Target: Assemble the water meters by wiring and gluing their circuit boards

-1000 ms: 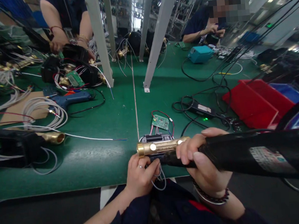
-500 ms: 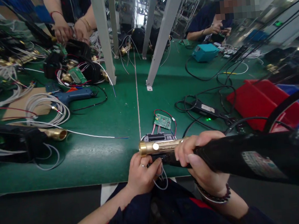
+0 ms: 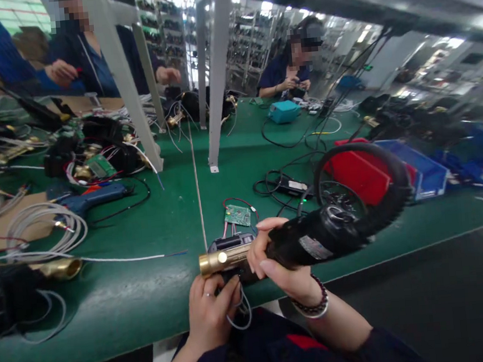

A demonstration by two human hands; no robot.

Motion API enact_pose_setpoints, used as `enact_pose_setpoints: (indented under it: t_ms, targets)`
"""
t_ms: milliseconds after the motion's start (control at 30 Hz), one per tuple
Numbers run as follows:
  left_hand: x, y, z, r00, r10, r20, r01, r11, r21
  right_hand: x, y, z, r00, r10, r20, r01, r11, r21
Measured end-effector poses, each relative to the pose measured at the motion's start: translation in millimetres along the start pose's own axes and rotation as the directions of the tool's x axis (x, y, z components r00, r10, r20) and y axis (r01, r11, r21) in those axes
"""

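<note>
At the near edge of the tabletop: right hand, grip wrapped around a black cylindrical tool; left hand, curled at one end of the brass tube, its exact hold hidden. Just beyond, a green circuit board; farther right, a red bin.

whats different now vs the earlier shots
The view swung right and up, showing more of the thick black loop. The far-left co-worker's hands moved apart. The left grip stays at the brass fitting, the right grip around the black tool.
</note>
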State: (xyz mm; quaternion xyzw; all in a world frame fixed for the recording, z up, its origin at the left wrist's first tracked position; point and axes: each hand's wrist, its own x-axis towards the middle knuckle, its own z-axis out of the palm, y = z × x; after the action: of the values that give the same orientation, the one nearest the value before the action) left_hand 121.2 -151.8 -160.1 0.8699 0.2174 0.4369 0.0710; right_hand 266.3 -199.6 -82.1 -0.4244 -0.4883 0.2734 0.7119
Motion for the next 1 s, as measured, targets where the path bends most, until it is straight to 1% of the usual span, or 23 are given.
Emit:
enact_pose_setpoints:
  t_ms: [67,133,200,267,333,367,400,433,467,500,533,567,600,633,667,700,733,767,833,900,933,1000]
  targets:
    - [-1,-4,-2.2,1.000,0.014,0.023,-0.013,1.000,-0.026,1,-11,-12,0.996,-0.060,-0.073,0.070,0.988,0.139]
    - [-2,-11,-11.1,0.994,0.068,0.083,-0.060,0.994,-0.094,-3,-23,-36,0.972,-0.079,-0.221,0.124,0.972,0.200]
    - [-1,-20,-28.1,0.976,0.159,0.149,-0.131,0.974,-0.183,-12,-34,-67,0.929,-0.055,-0.366,0.132,0.973,0.187]
    - [10,-29,-49.3,0.949,0.268,0.167,-0.222,0.942,-0.250,-25,-38,-101,0.875,-0.009,-0.484,0.101,0.981,0.163]
    - [34,-34,-66.4,0.926,0.351,0.141,-0.309,0.917,-0.252,-39,-33,-128,0.818,0.046,-0.574,0.062,0.984,0.168]
    - [51,-34,-70.3,0.922,0.362,0.142,-0.327,0.919,-0.218,-46,-28,-139,0.795,0.076,-0.602,0.048,0.981,0.188]
    - [72,-33,-69.7,0.921,0.360,0.149,-0.334,0.926,-0.174,-52,-23,-147,0.779,0.107,-0.617,0.039,0.975,0.219]
    - [94,-31,-64.0,0.921,0.368,0.128,-0.352,0.926,-0.134,-58,-16,-153,0.768,0.135,-0.625,0.038,0.966,0.256]
    - [117,-27,-53.2,0.892,0.410,0.190,-0.391,0.911,-0.131,-63,-9,-158,0.761,0.162,-0.628,0.042,0.954,0.297]
    - [139,-22,-37.7,0.861,0.445,0.248,-0.425,0.896,-0.133,-67,-2,-161,0.754,0.185,-0.630,0.048,0.941,0.334]
    - [160,-16,-18.1,0.814,0.487,0.317,-0.466,0.873,-0.144,-71,5,-164,0.746,0.204,-0.634,0.056,0.929,0.366]
    - [178,-9,4.3,0.758,0.508,0.408,-0.490,0.857,-0.157,-74,11,-166,0.738,0.220,-0.638,0.067,0.917,0.394]
    - [193,0,28.6,0.689,0.504,0.520,-0.497,0.852,-0.166,-77,16,-168,0.731,0.234,-0.641,0.079,0.904,0.419]
    - [206,9,53.7,0.605,0.476,0.638,-0.494,0.853,-0.169,-79,21,-169,0.726,0.247,-0.642,0.089,0.892,0.443]
    - [217,19,78.7,0.528,0.421,0.738,-0.469,0.869,-0.160,-81,24,-171,0.725,0.258,-0.639,0.098,0.880,0.466]
    - [226,30,103.2,0.464,0.360,0.809,-0.434,0.889,-0.146,-82,26,-172,0.726,0.266,-0.635,0.108,0.866,0.487]
    - [235,40,126.6,0.442,0.329,0.834,-0.421,0.898,-0.131,-83,28,-172,0.730,0.273,-0.627,0.118,0.853,0.509]
    - [244,49,149.0,0.440,0.302,0.845,-0.413,0.904,-0.108,-84,29,-173,0.738,0.276,-0.616,0.126,0.840,0.528]
    - [263,63,190.2,0.464,0.244,0.852,-0.399,0.916,-0.045,-84,31,-174,0.757,0.280,-0.591,0.140,0.813,0.565]
    - [282,70,226.3,0.476,0.167,0.863,-0.364,0.931,0.021,-83,33,-174,0.769,0.306,-0.561,0.134,0.781,0.610]
    - [290,70,242.2,0.471,0.121,0.874,-0.339,0.940,0.052,-82,34,-173,0.770,0.328,-0.547,0.126,0.763,0.634]
    - [301,68,268.8,0.431,0.021,0.902,-0.279,0.954,0.111,-82,36,-173,0.760,0.365,-0.537,0.123,0.731,0.672]
